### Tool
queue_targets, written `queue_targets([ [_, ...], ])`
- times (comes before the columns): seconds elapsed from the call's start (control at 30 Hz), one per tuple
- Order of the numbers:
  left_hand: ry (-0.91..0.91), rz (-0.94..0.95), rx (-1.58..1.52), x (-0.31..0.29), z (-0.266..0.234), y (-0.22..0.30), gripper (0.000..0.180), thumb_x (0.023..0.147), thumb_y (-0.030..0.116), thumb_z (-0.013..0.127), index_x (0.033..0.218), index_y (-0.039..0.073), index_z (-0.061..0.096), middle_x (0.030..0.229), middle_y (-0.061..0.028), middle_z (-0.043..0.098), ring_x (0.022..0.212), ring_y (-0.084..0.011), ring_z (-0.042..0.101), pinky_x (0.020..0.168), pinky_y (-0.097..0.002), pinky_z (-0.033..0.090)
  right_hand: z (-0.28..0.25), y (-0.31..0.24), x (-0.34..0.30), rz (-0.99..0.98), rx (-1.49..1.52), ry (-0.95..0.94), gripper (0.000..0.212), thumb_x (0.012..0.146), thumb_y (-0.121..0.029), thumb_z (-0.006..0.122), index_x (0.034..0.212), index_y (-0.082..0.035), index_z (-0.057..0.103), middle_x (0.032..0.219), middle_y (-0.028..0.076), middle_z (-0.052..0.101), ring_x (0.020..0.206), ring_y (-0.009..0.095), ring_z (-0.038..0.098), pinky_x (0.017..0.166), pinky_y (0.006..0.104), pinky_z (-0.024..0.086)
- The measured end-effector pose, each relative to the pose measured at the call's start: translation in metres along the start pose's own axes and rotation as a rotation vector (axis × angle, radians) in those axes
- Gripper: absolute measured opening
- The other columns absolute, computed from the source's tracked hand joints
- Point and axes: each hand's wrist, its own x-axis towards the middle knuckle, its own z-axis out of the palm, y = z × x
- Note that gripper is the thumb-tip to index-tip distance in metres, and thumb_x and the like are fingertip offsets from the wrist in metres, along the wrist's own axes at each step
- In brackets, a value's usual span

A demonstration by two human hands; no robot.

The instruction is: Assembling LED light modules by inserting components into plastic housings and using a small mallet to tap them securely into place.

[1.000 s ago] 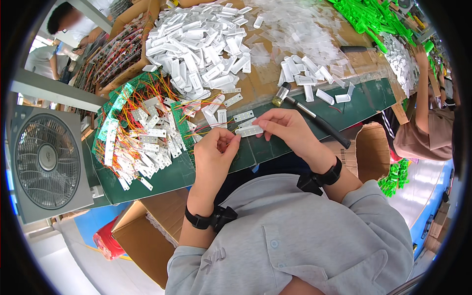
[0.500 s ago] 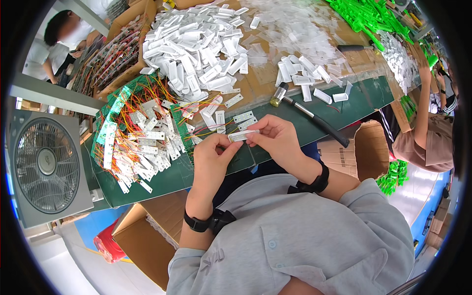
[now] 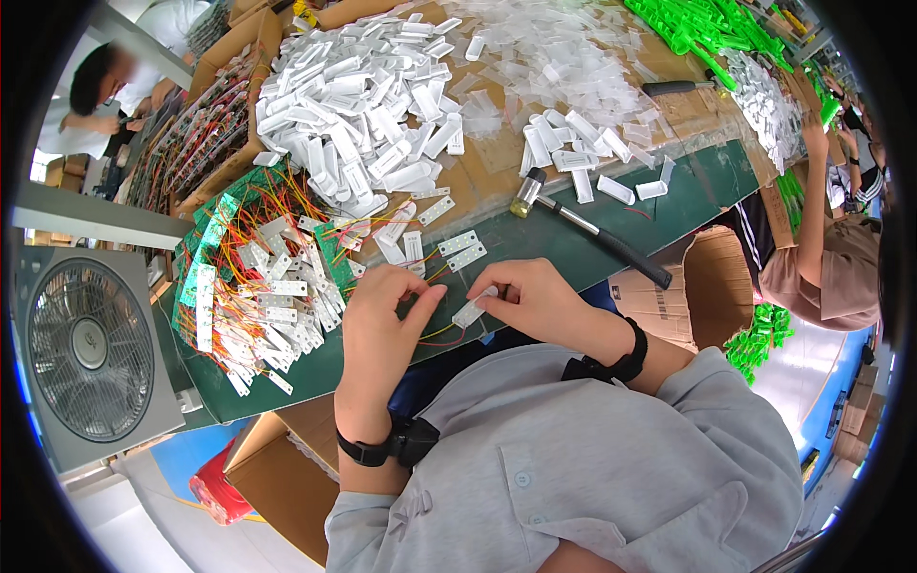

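My right hand point(image 3: 535, 301) pinches a small white plastic casing point(image 3: 474, 307) near the front edge of the green mat point(image 3: 669, 205). My left hand point(image 3: 380, 325) is beside it, fingertips on the red and yellow wires point(image 3: 441, 332) that trail from the casing. Both hands are close together just above my grey shirt. Two flat white strips point(image 3: 460, 250) lie on the mat just beyond the hands. A hammer point(image 3: 587, 224) with a black handle lies to the right of them.
A tangled heap of wired white pieces and green circuit boards point(image 3: 258, 282) sits at left. A big pile of white casings point(image 3: 353, 105) covers the cardboard behind. A fan point(image 3: 86, 349) stands at far left. Another person's arm point(image 3: 821, 201) reaches in at right, by green parts point(image 3: 707, 29).
My hands have drawn closer to my body and a little lower, still working the same white casing and its wires.
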Motion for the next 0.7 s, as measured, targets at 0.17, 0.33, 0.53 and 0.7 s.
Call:
queue_targets([
  [0.17,0.183,0.168,0.349,0.011,0.021,0.006,0.013,0.083,0.010,0.079,0.085,0.003,0.068,0.090,-0.0081,0.063,0.084,-0.0279,0.063,0.070,-0.0377,0.051,-0.002,0.009,0.003,-0.299,-0.332,0.171,0.009,0.083,-0.006,0.073,0.092,-0.006,0.069,0.077,0.006,0.063,0.076,0.024,0.063,0.069,0.0386,0.053],
  [0.33,0.108,0.113,0.434,0.017,0.031,0.003,0.014,0.081,0.009,0.080,0.086,0.004,0.068,0.093,-0.0079,0.062,0.090,-0.0289,0.062,0.076,-0.0392,0.050,-0.002,0.007,0.008,-0.410,-0.544,0.344,0.012,0.078,-0.008,0.076,0.085,-0.009,0.067,0.087,0.007,0.062,0.088,0.030,0.058,0.079,0.0429,0.051],
  [0.53,0.158,0.026,0.017,0.014,0.025,0.004,0.011,0.085,0.003,0.077,0.090,0.003,0.067,0.089,-0.0060,0.065,0.082,-0.0198,0.063,0.075,-0.0317,0.051,-0.084,0.012,0.018,-0.163,-0.848,0.914,0.014,0.081,-0.009,0.078,0.089,-0.005,0.066,0.091,0.011,0.064,0.089,0.034,0.062,0.077,0.0447,0.051],
  [0.7,0.114,-0.200,-0.418,0.010,0.028,-0.001,0.009,0.092,0.004,0.074,0.092,0.001,0.066,0.081,-0.0020,0.067,0.069,-0.0068,0.059,0.061,-0.0218,0.047,-0.119,0.026,0.030,-0.178,-0.923,0.736,0.018,0.080,-0.010,0.079,0.095,-0.005,0.072,0.097,0.010,0.066,0.097,0.034,0.061,0.080,0.0435,0.052],
])
